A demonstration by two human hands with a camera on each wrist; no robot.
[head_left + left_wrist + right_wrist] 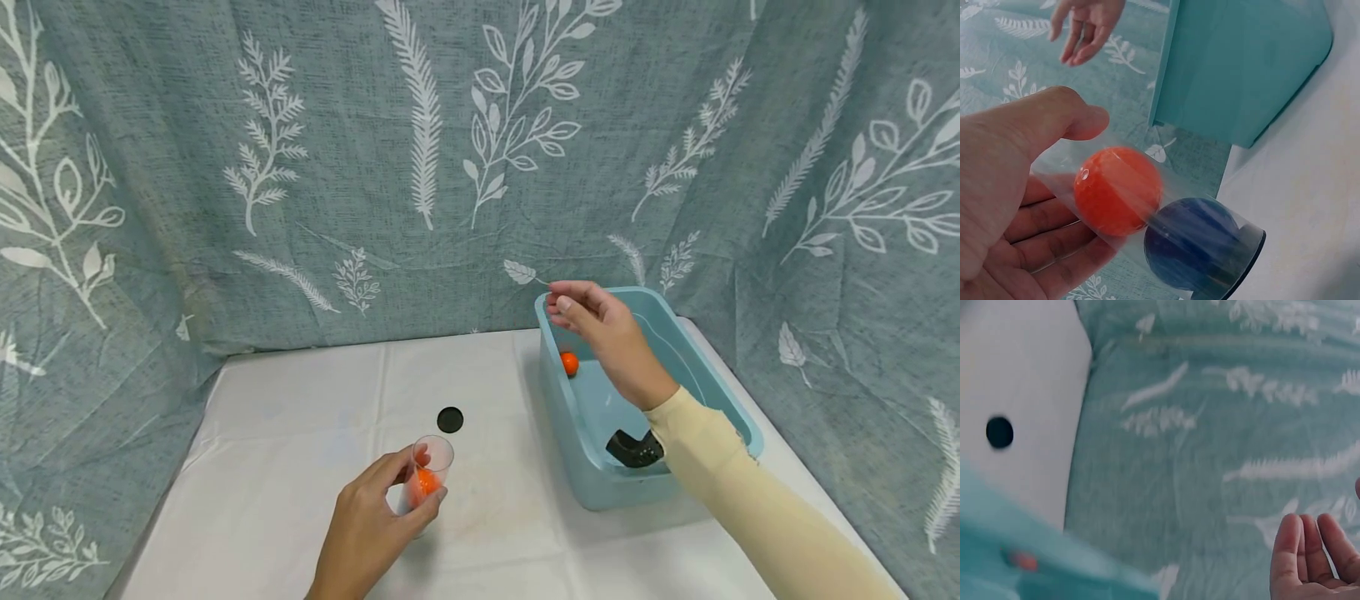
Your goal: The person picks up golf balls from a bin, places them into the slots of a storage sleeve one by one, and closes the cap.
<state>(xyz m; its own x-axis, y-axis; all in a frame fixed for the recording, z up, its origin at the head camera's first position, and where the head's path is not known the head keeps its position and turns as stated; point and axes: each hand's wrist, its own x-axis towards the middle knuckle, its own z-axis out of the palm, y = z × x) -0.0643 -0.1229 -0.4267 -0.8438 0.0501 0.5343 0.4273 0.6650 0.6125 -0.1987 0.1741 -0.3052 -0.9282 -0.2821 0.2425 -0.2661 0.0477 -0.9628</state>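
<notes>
My left hand [371, 512] grips a clear plastic tube [442, 450] above the white table, its open top facing up. Inside the tube, the left wrist view shows an orange dimpled golf ball [1116, 190] resting on a dark blue ball [1191, 240], with a dark cap at the bottom end. Over the left rim of a teal bin [577, 433] hovers my right hand [603, 333], fingers loosely bent and nothing between them. In the bin lie an orange ball [570, 363] by the left wall and a black curved object [633, 450] with small dots, partly hidden by the right sleeve.
A round black lid [450, 419] lies on the white tablecloth [300, 433], just beyond the tube. Green-grey cloth [337, 167] with white leaf prints hangs behind the table and along both sides. The bin occupies the table's right side.
</notes>
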